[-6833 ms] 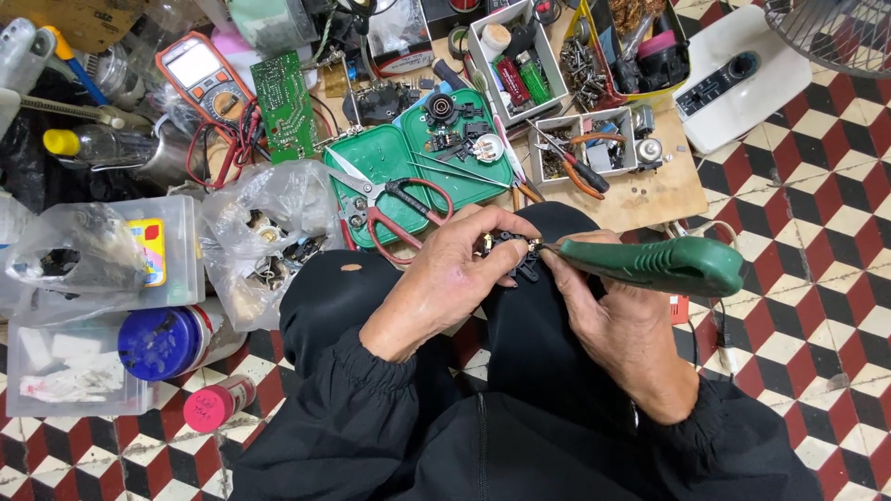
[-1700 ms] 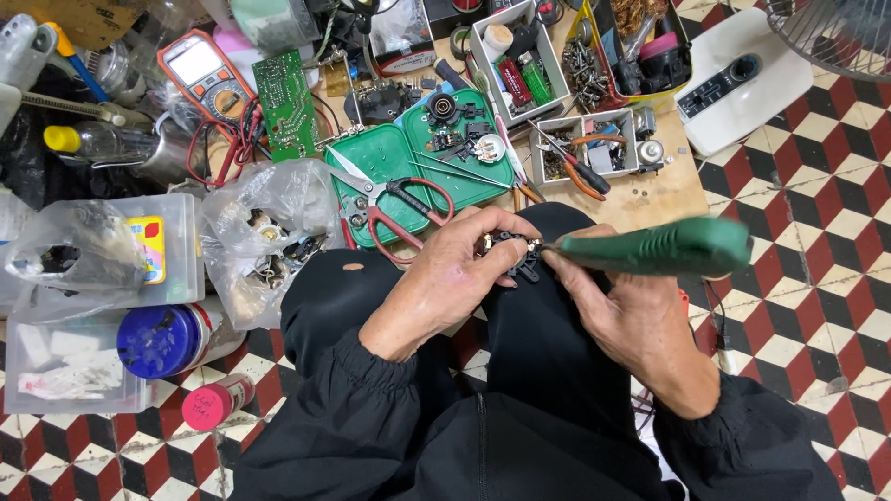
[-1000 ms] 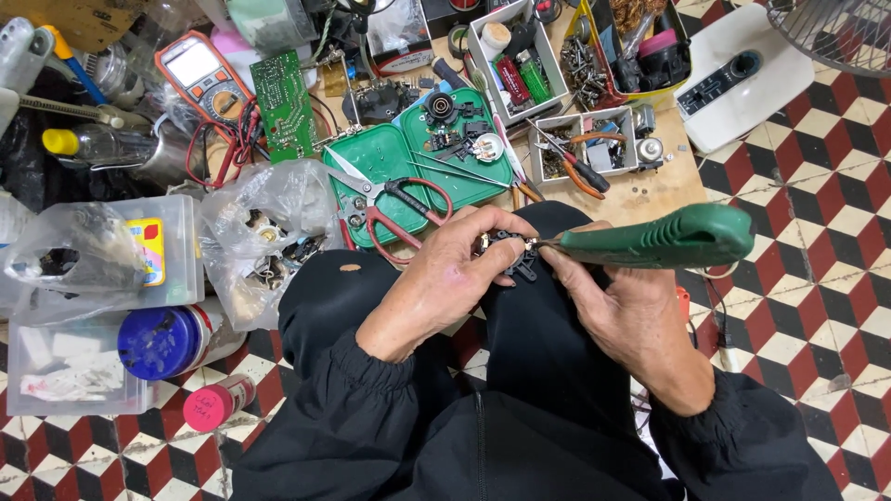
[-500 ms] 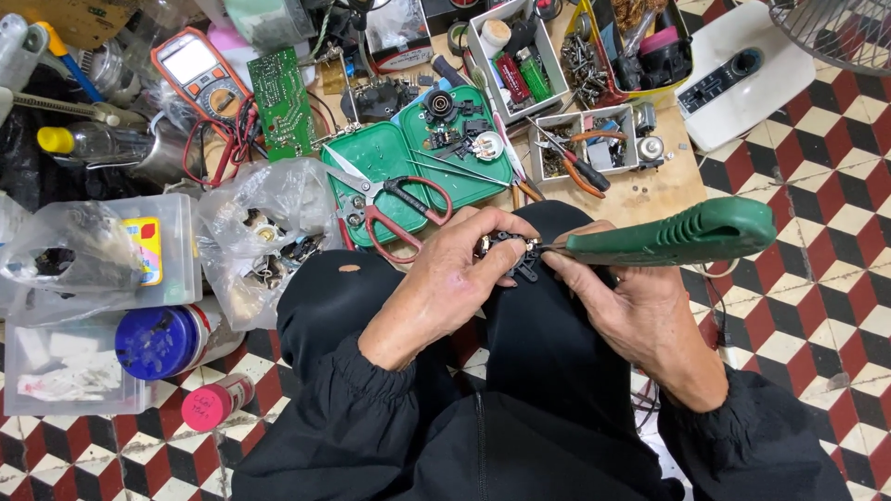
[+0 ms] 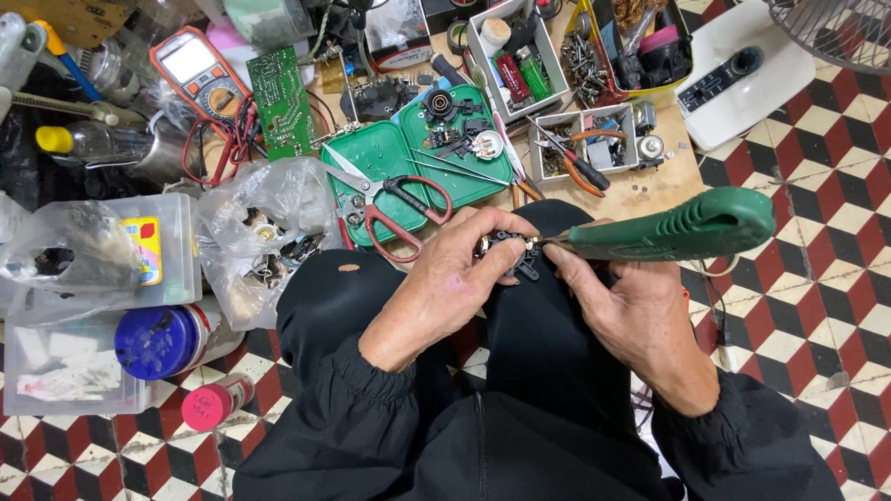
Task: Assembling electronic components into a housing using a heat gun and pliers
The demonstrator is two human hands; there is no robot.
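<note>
My left hand [image 5: 455, 283] pinches a small black switch part [image 5: 512, 250] with metal contacts, resting it on my black-trousered knee. My right hand [image 5: 631, 311] grips a green-handled soldering iron [image 5: 682, 227], whose tip touches the part from the right. Both hands sit close together just below the low wooden board [image 5: 664, 186].
Red-handled scissors [image 5: 394, 199] lie on a green tray [image 5: 371, 162] with small parts. Behind are a multimeter [image 5: 200, 74], a green circuit board [image 5: 283, 93], parts boxes [image 5: 515, 42], pliers [image 5: 580, 167], a plastic bag [image 5: 260, 232], clear containers [image 5: 102, 269], a white fan base [image 5: 742, 70].
The soldering iron's handle has swung slightly up and to the right over the frames. The left hand keeps the same grip on the part.
</note>
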